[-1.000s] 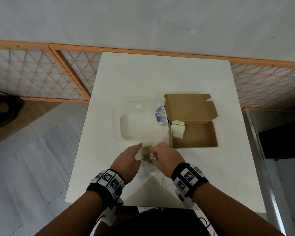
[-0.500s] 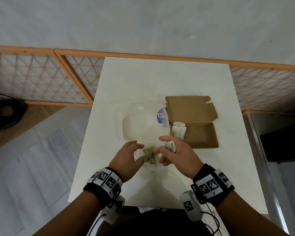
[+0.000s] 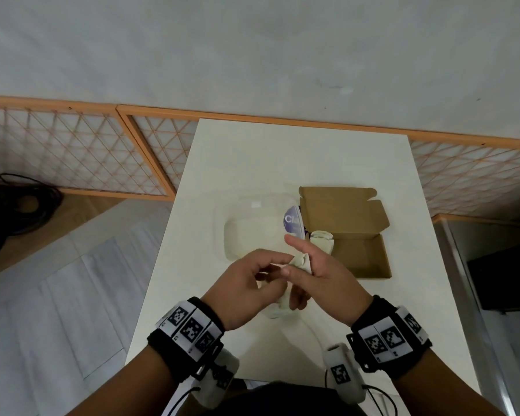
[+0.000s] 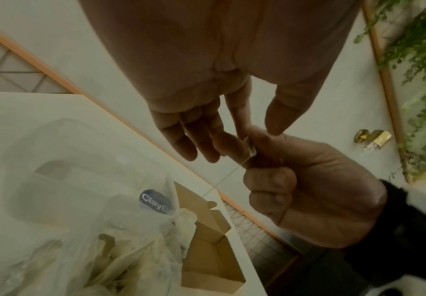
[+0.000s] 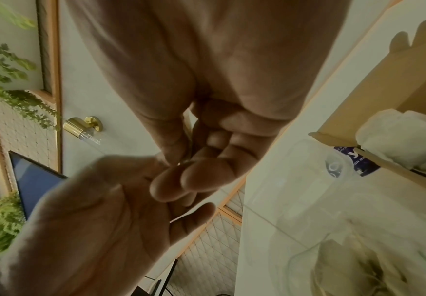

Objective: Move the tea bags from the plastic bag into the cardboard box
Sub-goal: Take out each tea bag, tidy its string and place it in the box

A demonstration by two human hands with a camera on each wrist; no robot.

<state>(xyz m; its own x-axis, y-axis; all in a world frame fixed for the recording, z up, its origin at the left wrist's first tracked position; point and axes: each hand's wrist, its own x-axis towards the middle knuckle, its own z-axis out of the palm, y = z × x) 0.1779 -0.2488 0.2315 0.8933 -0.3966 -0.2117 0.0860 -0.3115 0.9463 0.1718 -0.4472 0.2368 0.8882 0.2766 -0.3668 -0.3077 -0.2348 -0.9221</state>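
Right hand (image 3: pixel 321 277) pinches a tea bag (image 3: pixel 301 262); left hand (image 3: pixel 249 283) loosely curled, holding nothing; its trailing string (image 4: pixel 222 180) may snag short of the cardboard box (image 3: pixel 362 259)

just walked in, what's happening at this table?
A person is moving tea bags out of a plastic bag into an open cardboard box. The right hand grips one tea bag above the table, pinching its tag and string. The left hand is beside it, fingers loosely curled. A few tea bags already sit in the box's left end.
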